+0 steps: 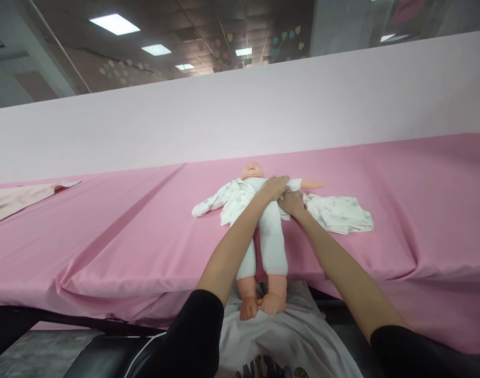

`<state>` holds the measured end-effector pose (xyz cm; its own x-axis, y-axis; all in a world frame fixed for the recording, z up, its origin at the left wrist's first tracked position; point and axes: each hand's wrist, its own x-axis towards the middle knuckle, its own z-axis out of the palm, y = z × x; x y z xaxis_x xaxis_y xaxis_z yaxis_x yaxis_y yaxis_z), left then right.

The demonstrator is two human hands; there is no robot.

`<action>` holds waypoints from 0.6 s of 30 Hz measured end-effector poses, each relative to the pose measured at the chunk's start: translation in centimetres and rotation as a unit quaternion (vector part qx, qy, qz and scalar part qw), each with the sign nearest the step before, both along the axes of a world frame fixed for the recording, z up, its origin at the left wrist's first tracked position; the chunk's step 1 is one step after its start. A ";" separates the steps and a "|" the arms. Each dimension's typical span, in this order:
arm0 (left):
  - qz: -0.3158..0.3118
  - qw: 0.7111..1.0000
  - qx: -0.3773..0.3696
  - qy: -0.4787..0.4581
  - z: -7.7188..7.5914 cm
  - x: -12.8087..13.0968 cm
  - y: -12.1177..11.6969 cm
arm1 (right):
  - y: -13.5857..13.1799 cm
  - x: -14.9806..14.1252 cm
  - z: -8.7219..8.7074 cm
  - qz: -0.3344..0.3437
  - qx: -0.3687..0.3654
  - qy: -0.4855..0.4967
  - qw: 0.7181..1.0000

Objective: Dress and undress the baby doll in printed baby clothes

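Note:
A baby doll (273, 239) in a white cloth body lies on its back, head away from me, feet over the table's edge. A white baby shirt (237, 198) with a small print covers its arm and chest on the left. On the right, the doll's other arm (311, 184) is outside the shirt. My left hand (274, 188) reaches across the doll's chest, its fingers bent down at the side. Just below it my right hand (292, 202) is closed on the shirt's edge by the doll's side. Their fingertips meet and are partly hidden. More printed white cloth (340, 214) lies right of my right hand.
A pink cloth (145, 252) covers the long table, with folds along its front. A pale pink cloth (23, 199) lies at the far left. Behind the table stands a low white wall (224, 121) with glass (208, 31) above it. My lap is under the doll's feet.

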<state>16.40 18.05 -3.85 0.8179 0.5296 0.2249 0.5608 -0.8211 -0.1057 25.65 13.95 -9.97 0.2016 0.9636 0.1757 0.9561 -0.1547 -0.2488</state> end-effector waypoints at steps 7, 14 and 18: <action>0.029 0.999 -0.009 -0.029 0.2 -0.4 -0.3 | 0.1 1.5 0.0 -0.064 0.034 -0.009 0.997; 0.003 1.000 0.007 -0.031 0.3 -0.2 -0.9 | 0.5 2.0 -0.4 -0.074 0.084 0.019 0.994; -0.014 0.999 0.034 -0.009 0.0 -0.1 -0.8 | 1.2 2.4 -1.2 -0.065 0.099 0.020 0.993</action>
